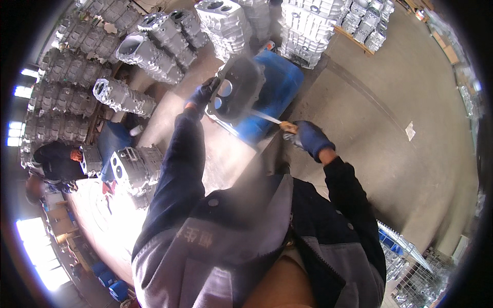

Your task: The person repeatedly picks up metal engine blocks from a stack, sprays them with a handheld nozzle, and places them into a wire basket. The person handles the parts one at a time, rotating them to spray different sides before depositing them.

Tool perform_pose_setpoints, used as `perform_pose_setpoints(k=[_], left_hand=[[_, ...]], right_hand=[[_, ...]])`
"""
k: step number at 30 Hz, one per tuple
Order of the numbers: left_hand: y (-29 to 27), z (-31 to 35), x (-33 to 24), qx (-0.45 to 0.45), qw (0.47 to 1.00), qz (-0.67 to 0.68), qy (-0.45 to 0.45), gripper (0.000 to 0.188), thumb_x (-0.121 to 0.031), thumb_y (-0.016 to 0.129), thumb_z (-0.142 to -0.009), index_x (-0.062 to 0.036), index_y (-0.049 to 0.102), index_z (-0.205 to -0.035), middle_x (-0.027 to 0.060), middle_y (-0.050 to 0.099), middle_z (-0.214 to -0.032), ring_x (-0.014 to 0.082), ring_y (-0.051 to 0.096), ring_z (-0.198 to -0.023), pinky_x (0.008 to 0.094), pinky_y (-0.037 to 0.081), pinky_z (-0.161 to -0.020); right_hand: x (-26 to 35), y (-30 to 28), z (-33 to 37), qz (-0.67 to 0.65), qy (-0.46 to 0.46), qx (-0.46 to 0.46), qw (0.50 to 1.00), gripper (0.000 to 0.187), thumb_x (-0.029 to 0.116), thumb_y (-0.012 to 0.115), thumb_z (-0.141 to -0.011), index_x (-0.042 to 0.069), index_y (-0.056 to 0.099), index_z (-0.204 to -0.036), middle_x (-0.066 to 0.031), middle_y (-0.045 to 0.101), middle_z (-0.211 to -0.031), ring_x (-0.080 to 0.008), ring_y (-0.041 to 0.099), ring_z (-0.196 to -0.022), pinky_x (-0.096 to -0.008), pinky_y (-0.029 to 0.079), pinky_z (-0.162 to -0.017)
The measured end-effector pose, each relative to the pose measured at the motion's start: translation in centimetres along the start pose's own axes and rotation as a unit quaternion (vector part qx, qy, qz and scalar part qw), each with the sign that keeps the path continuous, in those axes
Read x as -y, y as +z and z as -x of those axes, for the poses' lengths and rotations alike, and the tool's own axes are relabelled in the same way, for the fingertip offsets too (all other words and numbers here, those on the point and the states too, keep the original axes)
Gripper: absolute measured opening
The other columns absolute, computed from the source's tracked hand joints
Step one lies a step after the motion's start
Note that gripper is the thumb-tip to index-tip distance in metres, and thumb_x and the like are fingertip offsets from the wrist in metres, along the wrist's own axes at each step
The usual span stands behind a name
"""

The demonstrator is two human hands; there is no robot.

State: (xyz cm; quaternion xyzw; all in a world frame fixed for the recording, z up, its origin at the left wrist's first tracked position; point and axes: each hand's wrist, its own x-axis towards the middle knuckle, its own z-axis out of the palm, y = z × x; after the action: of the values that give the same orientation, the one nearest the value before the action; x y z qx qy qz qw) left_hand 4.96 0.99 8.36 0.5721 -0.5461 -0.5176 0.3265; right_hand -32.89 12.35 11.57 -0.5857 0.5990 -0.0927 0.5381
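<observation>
A cast metal gearbox housing [237, 92], with a dark hollow inside and two round holes, is tilted up on a blue work surface [281, 82]. My left hand [203, 94], in a dark blue glove, grips its left rim. In my right hand [311, 139], also gloved, is a wooden-handled tool [268, 117] with a flat, bright blade. The blade reaches the housing's lower right rim; whether it is a file or a scraper cannot be made out. The fingers of my right hand are closed round the handle.
Stacked silver housings [310, 28] stand beyond the blue surface, and several more [149, 56] at the far left. Another person [54, 161] bends over a housing [136, 167] area at the left. Wire cages [423, 280] with metal parts stand at the lower right.
</observation>
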Motion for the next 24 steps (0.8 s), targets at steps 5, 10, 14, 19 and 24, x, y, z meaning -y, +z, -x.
perform_pose_setpoints(k=[5, 10, 14, 19, 24], left_hand=[[0.1, 0.1, -0.2, -0.008, 0.999, 0.026, -0.039, 0.053, -0.048, 0.059, -0.097, -0.0103, 0.061, -0.134, 0.0067, 0.064, -0.124, 0.0213, 0.057, -0.108, 0.0345, 0.048, -0.088], [-0.7, -1.0, 1.8, -0.025, 0.999, 0.035, -0.001, 0.052, -0.045, 0.06, -0.098, -0.0088, 0.06, -0.135, 0.0057, 0.064, -0.125, 0.0198, 0.056, -0.112, 0.033, 0.043, -0.096], [-0.7, -1.5, 2.4, -0.025, 0.998, 0.052, 0.013, 0.054, -0.044, 0.061, -0.097, -0.0073, 0.058, -0.137, 0.0058, 0.064, -0.128, 0.0197, 0.057, -0.115, 0.0326, 0.044, -0.097], [0.5, -1.5, 1.5, -0.046, 0.997, 0.042, -0.038, 0.058, -0.042, 0.065, -0.096, -0.0053, 0.056, -0.14, 0.0069, 0.064, -0.129, 0.0198, 0.059, -0.113, 0.0326, 0.048, -0.091], [3.9, -2.3, 1.5, -0.071, 0.994, -0.083, 0.029, 0.06, -0.032, 0.079, -0.083, -0.0056, 0.06, -0.134, 0.0102, 0.068, -0.122, 0.0212, 0.064, -0.104, 0.0354, 0.052, -0.086]], right_hand=[[4.6, 1.5, -5.9, 0.17, -0.016, -0.143, 0.975, 0.031, 0.034, 0.07, -0.092, 0.006, 0.071, -0.104, -0.0159, 0.073, -0.086, -0.032, 0.069, -0.076, -0.0408, 0.052, -0.066], [4.3, 1.6, -7.2, 0.074, -0.072, -0.018, 0.995, 0.04, 0.046, 0.059, -0.096, 0.012, 0.069, -0.114, -0.0199, 0.072, -0.096, -0.0377, 0.07, -0.088, -0.0446, 0.053, -0.078], [3.4, 1.0, -6.7, 0.05, -0.069, 0.008, 0.996, 0.042, 0.042, 0.053, -0.099, 0.014, 0.063, -0.129, -0.0211, 0.068, -0.115, -0.04, 0.067, -0.101, -0.0453, 0.053, -0.086], [1.9, 0.7, -5.3, 0.097, -0.024, -0.148, 0.984, 0.039, 0.043, 0.059, -0.096, 0.008, 0.066, -0.111, -0.011, 0.065, -0.094, -0.0232, 0.061, -0.082, -0.0374, 0.048, -0.069], [-3.4, -0.3, -4.1, -0.114, 0.038, 0.069, 0.99, 0.024, 0.033, 0.068, -0.093, 0.01, 0.069, -0.089, -0.0023, 0.061, -0.064, -0.014, 0.058, -0.053, -0.0318, 0.046, -0.048]])
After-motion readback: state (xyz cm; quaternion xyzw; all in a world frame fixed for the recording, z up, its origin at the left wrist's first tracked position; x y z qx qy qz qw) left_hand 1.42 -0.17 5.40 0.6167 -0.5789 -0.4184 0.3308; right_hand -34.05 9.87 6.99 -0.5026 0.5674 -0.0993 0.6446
